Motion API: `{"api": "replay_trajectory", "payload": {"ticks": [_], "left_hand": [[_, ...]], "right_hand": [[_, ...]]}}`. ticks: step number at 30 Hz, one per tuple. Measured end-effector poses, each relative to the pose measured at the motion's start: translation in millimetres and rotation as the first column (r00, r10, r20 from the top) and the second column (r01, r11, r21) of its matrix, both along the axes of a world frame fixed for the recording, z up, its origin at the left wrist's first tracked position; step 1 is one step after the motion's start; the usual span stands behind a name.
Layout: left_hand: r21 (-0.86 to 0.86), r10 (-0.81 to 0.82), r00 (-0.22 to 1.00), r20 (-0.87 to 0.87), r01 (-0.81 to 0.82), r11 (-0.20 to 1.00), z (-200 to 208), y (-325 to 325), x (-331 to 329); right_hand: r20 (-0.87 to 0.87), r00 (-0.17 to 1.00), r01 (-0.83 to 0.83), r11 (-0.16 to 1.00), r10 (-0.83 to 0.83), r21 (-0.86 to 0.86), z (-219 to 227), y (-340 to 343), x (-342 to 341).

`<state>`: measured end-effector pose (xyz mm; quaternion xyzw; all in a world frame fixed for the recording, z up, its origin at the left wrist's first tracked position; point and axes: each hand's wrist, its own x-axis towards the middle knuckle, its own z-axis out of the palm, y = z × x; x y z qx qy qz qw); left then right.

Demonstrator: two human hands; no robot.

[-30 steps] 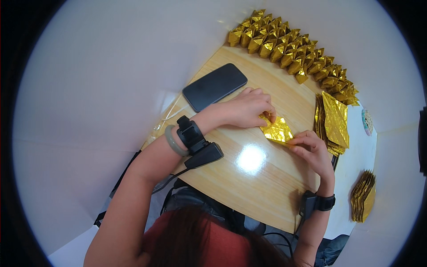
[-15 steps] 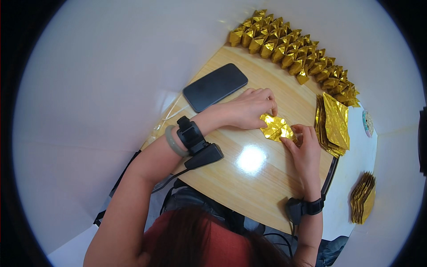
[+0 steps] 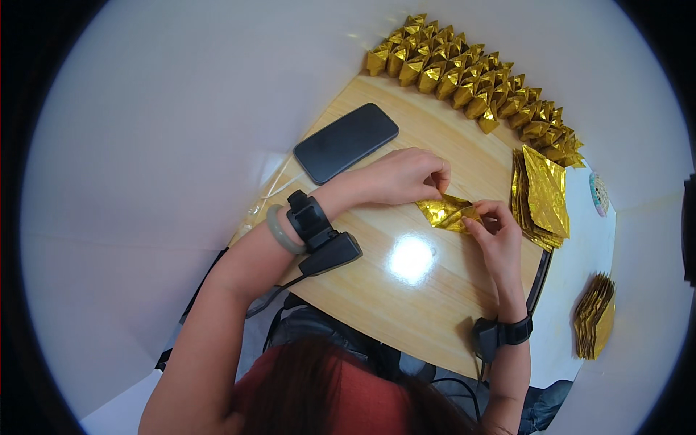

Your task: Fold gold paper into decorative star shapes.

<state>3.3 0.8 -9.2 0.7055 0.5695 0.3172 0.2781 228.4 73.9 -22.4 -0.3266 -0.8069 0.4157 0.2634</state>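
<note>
A small piece of shiny gold foil paper [image 3: 444, 213], partly folded, lies between my two hands over the wooden table. My left hand [image 3: 412, 176] pinches its upper edge, fingertips bent down onto it. On the opposite end, my right hand [image 3: 496, 226] grips the foil between thumb and fingers. Close to the right hand stands a stack of gold foil sheets [image 3: 544, 192], flat and layered. Rows of folded gold foil pieces [image 3: 457, 69] with pointed tips are packed together along the far edge.
A dark smartphone [image 3: 346, 143] lies left of my left hand on the wooden table [image 3: 362, 290]. Another bundle of gold foil [image 3: 594, 319] rests at the right on a white surface, near a small round patterned object [image 3: 599, 194]. White walls [image 3: 159, 145] enclose the table.
My left fingers have closed down onto the foil's upper edge. The foil has tilted and looks narrower, with a fold across it. My right hand has shifted slightly.
</note>
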Motion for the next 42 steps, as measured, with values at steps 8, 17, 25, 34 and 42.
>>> {"api": "replay_trajectory", "payload": {"ticks": [8,17,25,34,42], "left_hand": [[0.458,0.020,0.998,0.063,-0.047,0.888,-6,-1,8],[0.180,-0.093,0.985,-0.145,0.119,0.976,-21,0,1],[0.019,-0.055,0.853,-0.519,0.075,0.997,-25,-8,5],[0.008,-0.037,0.857,-0.514,0.048,0.999,-24,-8,8],[-0.005,-0.046,0.867,-0.496,0.050,0.999,-22,-8,7]], "right_hand": [[0.016,0.996,0.058,0.769,-0.089,0.636,13,2,1],[0.284,0.959,-0.185,0.766,0.003,0.615,4,-1,2],[0.558,0.821,-0.437,0.762,0.121,0.478,4,-19,-6],[0.636,0.769,-0.315,0.825,-0.069,0.470,2,-13,8],[0.583,0.755,-0.198,0.743,-0.301,0.640,2,-12,8]]}}
